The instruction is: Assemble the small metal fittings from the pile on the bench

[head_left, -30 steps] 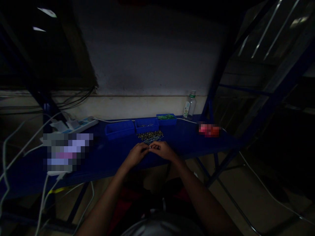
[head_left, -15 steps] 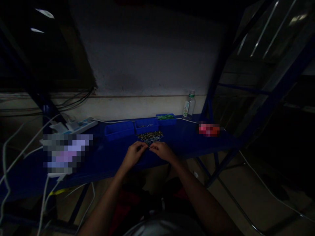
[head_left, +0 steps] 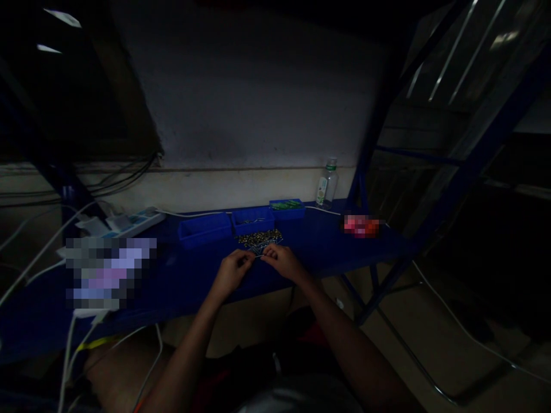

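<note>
Both hands (head_left: 231, 272) pinch a thin pin (head_left: 259, 256) lying left-to-right; counter (head_left: 183, 281) edge close on their near side, open room leftward.

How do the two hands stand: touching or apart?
Apart: the head view shows a gap between left hand and right hand, spanned by a thin pale rod.

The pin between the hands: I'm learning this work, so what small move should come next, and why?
Probably ease the right hand toward the left hand along the pin: it spans the gap between their fingertips, near the metal pile. Whether a part sits on it is too small to tell.
</note>
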Tool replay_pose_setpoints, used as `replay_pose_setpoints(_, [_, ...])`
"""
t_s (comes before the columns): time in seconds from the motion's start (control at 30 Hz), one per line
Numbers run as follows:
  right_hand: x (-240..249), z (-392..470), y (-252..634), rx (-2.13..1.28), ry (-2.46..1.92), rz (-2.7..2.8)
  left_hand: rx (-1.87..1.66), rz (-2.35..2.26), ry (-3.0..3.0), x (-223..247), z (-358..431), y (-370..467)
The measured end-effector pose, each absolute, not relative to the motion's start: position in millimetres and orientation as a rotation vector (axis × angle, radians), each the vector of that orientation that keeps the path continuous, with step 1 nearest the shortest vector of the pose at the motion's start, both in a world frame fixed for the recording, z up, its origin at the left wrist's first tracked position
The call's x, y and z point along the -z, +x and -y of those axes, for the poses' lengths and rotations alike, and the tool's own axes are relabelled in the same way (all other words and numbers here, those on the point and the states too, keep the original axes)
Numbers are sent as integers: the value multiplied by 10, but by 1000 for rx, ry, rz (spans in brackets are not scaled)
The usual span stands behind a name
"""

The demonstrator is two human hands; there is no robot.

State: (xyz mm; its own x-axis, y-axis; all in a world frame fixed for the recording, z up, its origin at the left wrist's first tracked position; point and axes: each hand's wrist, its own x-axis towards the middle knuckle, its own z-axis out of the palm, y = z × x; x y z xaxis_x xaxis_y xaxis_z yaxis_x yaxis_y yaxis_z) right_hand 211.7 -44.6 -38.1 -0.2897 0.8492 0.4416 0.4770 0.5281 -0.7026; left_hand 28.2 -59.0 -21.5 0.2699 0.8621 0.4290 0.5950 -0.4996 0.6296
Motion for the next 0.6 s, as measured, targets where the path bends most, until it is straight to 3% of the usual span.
replay_pose_setpoints(0.4, [429, 397, 2102, -242, -1367, 1920, -1249, -1667, 2078, -59, 114, 252])
replay_pose_setpoints(0.6, [416, 403, 2117, -214, -1335, 1965, -1055, -1908, 2022, -349, -473, 384])
